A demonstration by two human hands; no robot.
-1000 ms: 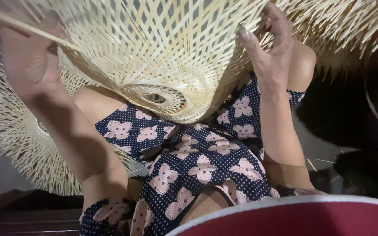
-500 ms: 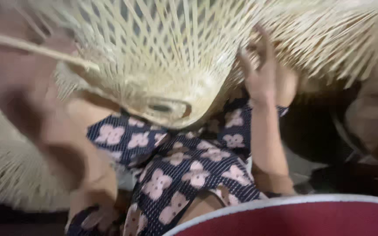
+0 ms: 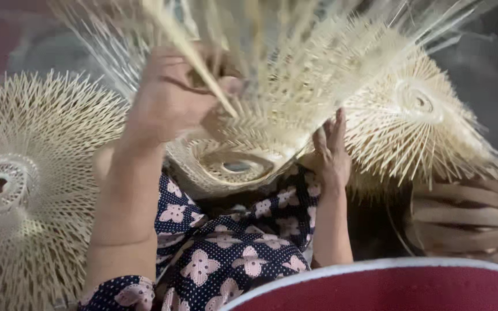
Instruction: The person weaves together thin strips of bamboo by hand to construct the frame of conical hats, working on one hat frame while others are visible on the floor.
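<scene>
The woven bamboo frame (image 3: 243, 144) rests on the person's lap, centre of view, its small ring facing the camera. The left hand (image 3: 171, 95) sits against the frame's upper left, with a bamboo strip (image 3: 194, 57) running diagonally across it. The right hand (image 3: 331, 152) lies against the frame's lower right edge. A second woven frame (image 3: 27, 184) lies to the left, beside the left forearm. A third woven frame (image 3: 416, 124) lies to the right, behind the right hand. A bundle of curved strips (image 3: 468, 222) sits at far right, below that third frame. A rounded rim (image 3: 387, 273) crosses the bottom, nearest the camera.
</scene>
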